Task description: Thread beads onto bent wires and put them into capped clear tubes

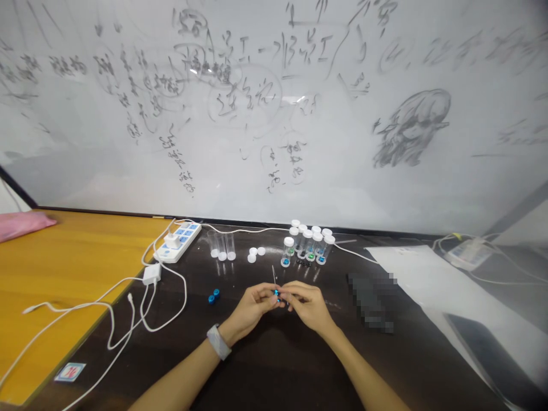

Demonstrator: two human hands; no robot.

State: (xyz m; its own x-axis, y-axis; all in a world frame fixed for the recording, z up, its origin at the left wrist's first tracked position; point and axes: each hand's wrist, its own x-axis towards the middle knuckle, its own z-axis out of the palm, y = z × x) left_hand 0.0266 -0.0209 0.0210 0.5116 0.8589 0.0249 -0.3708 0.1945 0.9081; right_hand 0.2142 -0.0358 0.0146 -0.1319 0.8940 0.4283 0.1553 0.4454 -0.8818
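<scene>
My left hand (254, 305) and my right hand (310, 305) meet over the dark table, fingertips close together. Between them is a small shiny blue metallic part (277, 293), largely hidden by the fingers, so its exact kind cannot be made out. Both hands pinch at it. A thin, light, straight piece (274, 275) sticks up just behind the fingertips; whether it joins the blue part is unclear. To the left of my left hand, two small blue round pieces (213, 295) lie side by side on the table.
Clear tubes with white caps (308, 242) stand behind my hands, several holding small coloured pieces. Three clear tubes (221, 246) and several loose white caps (253, 252) are left of them. A power strip (180, 242), white cables (112, 331), and a phone-like dark slab (492, 357) flank the workspace.
</scene>
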